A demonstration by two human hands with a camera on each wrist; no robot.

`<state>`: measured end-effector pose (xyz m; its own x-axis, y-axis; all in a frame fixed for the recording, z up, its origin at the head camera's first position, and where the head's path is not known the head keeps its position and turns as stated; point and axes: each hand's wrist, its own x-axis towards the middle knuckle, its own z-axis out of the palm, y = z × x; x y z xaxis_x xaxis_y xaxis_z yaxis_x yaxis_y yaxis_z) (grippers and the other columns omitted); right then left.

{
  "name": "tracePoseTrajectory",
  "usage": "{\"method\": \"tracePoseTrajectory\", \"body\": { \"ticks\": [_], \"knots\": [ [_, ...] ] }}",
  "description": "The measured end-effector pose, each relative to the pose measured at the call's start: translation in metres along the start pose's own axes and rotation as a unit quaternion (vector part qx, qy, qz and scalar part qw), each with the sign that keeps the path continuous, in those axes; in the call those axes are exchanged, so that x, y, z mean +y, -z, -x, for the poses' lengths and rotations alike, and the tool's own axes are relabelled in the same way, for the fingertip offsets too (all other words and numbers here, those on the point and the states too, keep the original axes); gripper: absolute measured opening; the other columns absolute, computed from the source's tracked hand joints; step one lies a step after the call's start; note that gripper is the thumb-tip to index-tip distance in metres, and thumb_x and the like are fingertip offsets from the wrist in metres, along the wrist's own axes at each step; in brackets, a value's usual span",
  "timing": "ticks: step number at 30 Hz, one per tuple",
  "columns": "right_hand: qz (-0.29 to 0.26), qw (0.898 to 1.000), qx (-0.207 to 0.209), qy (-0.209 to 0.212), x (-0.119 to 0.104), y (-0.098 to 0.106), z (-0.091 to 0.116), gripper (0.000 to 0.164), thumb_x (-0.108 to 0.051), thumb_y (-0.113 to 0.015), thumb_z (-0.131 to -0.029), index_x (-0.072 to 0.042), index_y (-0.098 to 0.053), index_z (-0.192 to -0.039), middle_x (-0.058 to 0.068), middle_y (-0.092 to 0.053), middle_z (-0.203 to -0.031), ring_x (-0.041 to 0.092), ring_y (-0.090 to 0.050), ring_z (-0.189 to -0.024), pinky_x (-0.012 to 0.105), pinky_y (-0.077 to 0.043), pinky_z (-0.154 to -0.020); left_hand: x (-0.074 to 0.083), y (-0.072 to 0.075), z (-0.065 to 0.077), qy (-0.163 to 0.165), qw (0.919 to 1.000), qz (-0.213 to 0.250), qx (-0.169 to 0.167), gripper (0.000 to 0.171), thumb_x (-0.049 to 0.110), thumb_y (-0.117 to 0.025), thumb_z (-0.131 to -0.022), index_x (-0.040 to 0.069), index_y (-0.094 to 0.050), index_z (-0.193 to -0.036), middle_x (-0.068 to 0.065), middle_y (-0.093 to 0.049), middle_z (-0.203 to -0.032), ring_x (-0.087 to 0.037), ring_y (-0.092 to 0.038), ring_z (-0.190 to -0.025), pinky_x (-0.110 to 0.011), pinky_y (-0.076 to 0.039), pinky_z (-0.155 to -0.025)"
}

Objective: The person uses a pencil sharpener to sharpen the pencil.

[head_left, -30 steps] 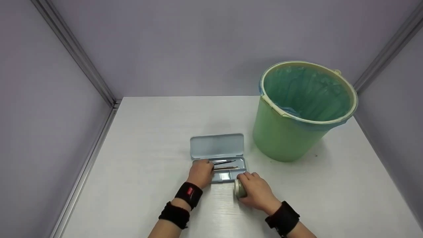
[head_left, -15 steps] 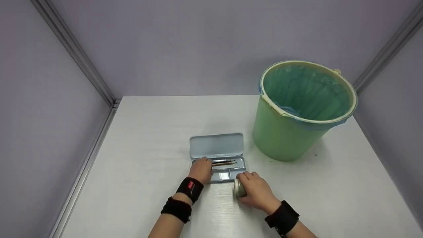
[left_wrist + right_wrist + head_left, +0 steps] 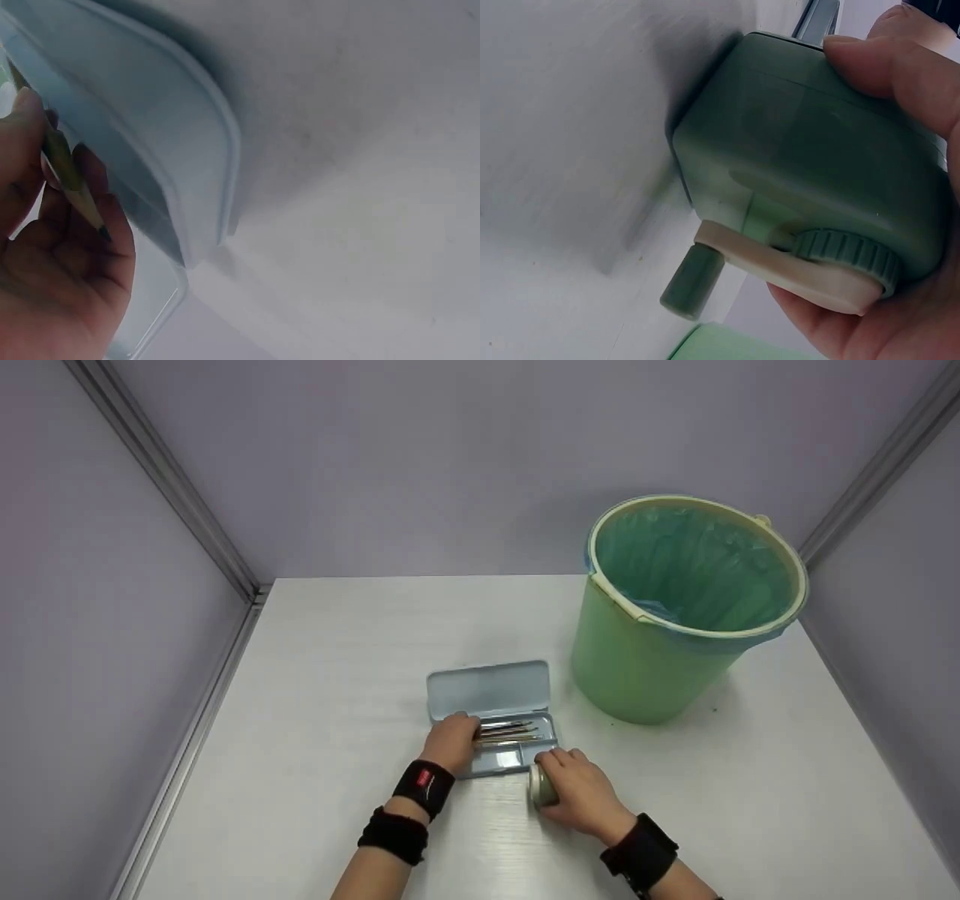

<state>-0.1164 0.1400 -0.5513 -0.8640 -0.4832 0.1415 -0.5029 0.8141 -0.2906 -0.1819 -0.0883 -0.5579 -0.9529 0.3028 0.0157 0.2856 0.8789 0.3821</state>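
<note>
At the left end of an open light-blue pencil case [image 3: 491,694], my left hand [image 3: 452,741] pinches a pencil [image 3: 69,169] between thumb and fingers. The left wrist view shows its sharpened tip near the palm; the far end runs out of that view. Several pencils [image 3: 510,733] lie side by side in the long compartment, their left ends hidden by the hand. My right hand [image 3: 585,793] grips a green crank pencil sharpener [image 3: 810,142] at the case's front right corner. Its beige crank [image 3: 787,270] with a green knob points away from the palm.
A large green bin [image 3: 637,667] with a plastic liner stands at the right, behind the right hand. The white table [image 3: 360,660] meets a pale wall at the back, and panels flank it on both sides.
My left hand has shifted slightly left, and more pencils show to the right of it in the case. The right hand and sharpener have hardly moved.
</note>
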Motion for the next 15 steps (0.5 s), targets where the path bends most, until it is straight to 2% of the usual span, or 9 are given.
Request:
{"method": "tracePoseTrajectory", "body": {
  "ticks": [3, 5, 7, 9, 11, 12, 15],
  "knots": [
    [-0.007, 1.0, -0.008, 0.002, 0.0, 0.0, 0.0, 0.068, -0.021, -0.089, -0.062, -0.008, -0.057, -0.12, 0.007, -0.064, -0.109, 0.026, -0.057, -0.091, 0.039, -0.051, -0.073, 0.002, 0.015, 0.005, 0.003, 0.9996, 0.023, 0.015, 0.011, 0.012, -0.076, -0.084, 0.005, -0.067, -0.083, -0.006, -0.063, -0.082, -0.022, -0.061, -0.077, -0.036, -0.051, -0.071],
    [-0.03, 0.999, -0.015, -0.005, 0.0, 0.0, 0.0, 0.071, -0.026, -0.088, -0.066, -0.006, -0.056, -0.126, 0.01, -0.063, -0.117, 0.03, -0.058, -0.1, 0.044, -0.052, -0.081, 0.004, 0.026, 0.009, -0.006, 0.9988, 0.035, 0.033, 0.01, 0.013, -0.075, -0.085, 0.005, -0.069, -0.087, -0.007, -0.063, -0.085, -0.022, -0.063, -0.08, -0.036, -0.053, -0.075],
    [-0.075, 0.997, -0.017, -0.025, -0.001, 0.001, 0.0, 0.071, -0.03, -0.087, -0.071, -0.005, -0.055, -0.13, 0.013, -0.06, -0.124, 0.034, -0.058, -0.109, 0.05, -0.051, -0.089, 0.008, 0.039, 0.015, -0.022, 0.9972, 0.048, 0.053, 0.008, 0.012, -0.074, -0.086, 0.005, -0.07, -0.089, -0.006, -0.064, -0.087, -0.022, -0.064, -0.082, -0.035, -0.054, -0.077],
    [-0.137, 0.989, -0.007, -0.055, -0.001, 0.002, 0.001, 0.067, -0.031, -0.084, -0.077, -0.004, -0.056, -0.131, 0.015, -0.058, -0.129, 0.036, -0.056, -0.117, 0.053, -0.048, -0.096, 0.013, 0.051, 0.022, -0.045, 0.9945, 0.055, 0.077, 0.007, 0.01, -0.074, -0.086, 0.006, -0.069, -0.089, -0.006, -0.063, -0.087, -0.021, -0.064, -0.083, -0.034, -0.054, -0.077],
    [-0.206, 0.974, 0.023, -0.087, -0.003, 0.003, 0.001, 0.056, -0.027, -0.081, -0.081, -0.005, -0.06, -0.128, 0.014, -0.06, -0.128, 0.035, -0.056, -0.12, 0.054, -0.045, -0.101, 0.018, 0.061, 0.029, -0.069, 0.9909, 0.06, 0.099, 0.005, 0.008, -0.074, -0.086, 0.006, -0.07, -0.088, -0.006, -0.063, -0.086, -0.02, -0.063, -0.082, -0.033, -0.054, -0.076],
    [-0.242, 0.964, 0.042, -0.102, -0.004, 0.005, 0.001, 0.049, -0.024, -0.079, -0.083, -0.004, -0.062, -0.125, 0.014, -0.062, -0.127, 0.034, -0.057, -0.12, 0.054, -0.045, -0.102, 0.021, 0.066, 0.032, -0.079, 0.9894, 0.059, 0.107, 0.005, 0.009, -0.074, -0.086, 0.006, -0.07, -0.088, -0.005, -0.063, -0.086, -0.02, -0.063, -0.082, -0.032, -0.054, -0.075],
    [-0.342, 0.923, 0.105, -0.143, -0.007, 0.011, -0.001, 0.031, -0.014, -0.074, -0.087, -0.003, -0.068, -0.115, 0.016, -0.068, -0.118, 0.024, -0.062, -0.116, 0.053, -0.044, -0.104, 0.029, 0.075, 0.041, -0.107, 0.9845, 0.067, 0.122, 0.006, 0.01, -0.074, -0.087, 0.006, -0.07, -0.088, -0.005, -0.062, -0.086, -0.018, -0.063, -0.081, -0.029, -0.054, -0.073]
  ]
}}
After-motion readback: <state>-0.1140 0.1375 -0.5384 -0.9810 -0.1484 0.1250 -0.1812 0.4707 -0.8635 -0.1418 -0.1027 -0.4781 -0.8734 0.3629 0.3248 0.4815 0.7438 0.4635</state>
